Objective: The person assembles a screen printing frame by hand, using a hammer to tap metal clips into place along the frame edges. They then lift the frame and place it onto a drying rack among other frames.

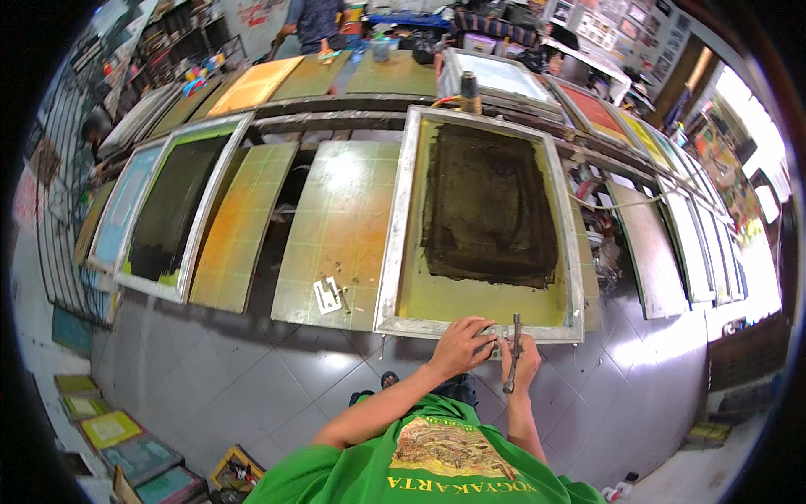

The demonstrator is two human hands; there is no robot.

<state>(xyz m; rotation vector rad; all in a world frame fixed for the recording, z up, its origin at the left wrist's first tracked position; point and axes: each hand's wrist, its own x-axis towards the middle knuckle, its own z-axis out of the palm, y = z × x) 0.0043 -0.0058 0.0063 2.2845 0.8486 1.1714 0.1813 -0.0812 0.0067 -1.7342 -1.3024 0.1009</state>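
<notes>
The aluminium-framed printing screen [483, 218] lies flat on its table, its mesh smeared dark (ink across the middle).

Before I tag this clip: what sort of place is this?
Likely a screen-printing workshop: a framed mesh screen smeared with dark ink, rows of green printing boards, more framed screens alongside.

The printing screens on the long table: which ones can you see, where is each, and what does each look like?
Aluminium-framed screen with dark ink patch: right before the person, yellow-green mesh; left hand on its near edge, right hand holding a metal tool.
Second framed screen with dark mesh: far left, tilted, pale frame.
Orange-yellow printing board: between them, long, rectangular.
Small framed screens on the floor: lower left, yellow and teal.
</notes>
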